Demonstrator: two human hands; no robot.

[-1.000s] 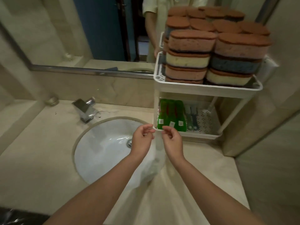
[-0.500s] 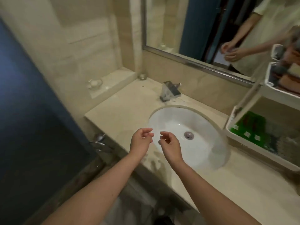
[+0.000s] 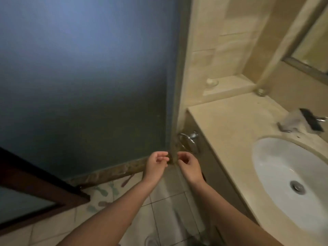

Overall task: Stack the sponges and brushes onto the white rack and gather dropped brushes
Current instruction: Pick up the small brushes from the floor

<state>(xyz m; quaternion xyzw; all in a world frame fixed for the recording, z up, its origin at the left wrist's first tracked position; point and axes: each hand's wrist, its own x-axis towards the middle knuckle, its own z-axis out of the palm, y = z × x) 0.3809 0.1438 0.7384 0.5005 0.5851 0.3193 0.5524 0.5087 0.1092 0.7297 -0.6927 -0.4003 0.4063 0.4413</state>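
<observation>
We stand in a dim bathroom: a frosted blue glass panel (image 3: 85,71) fills the left, beige tiled floor (image 3: 165,208) lies near, and a beige counter (image 3: 236,128) with white sink (image 3: 276,171) sits right.

Beside me the glossy white ceramic basin (image 3: 284,176) sits in a smooth polished stone counter (image 3: 229,128), near a shiny metal towel ring (image 3: 189,142) and frosted matt glass door (image 3: 85,77).
</observation>
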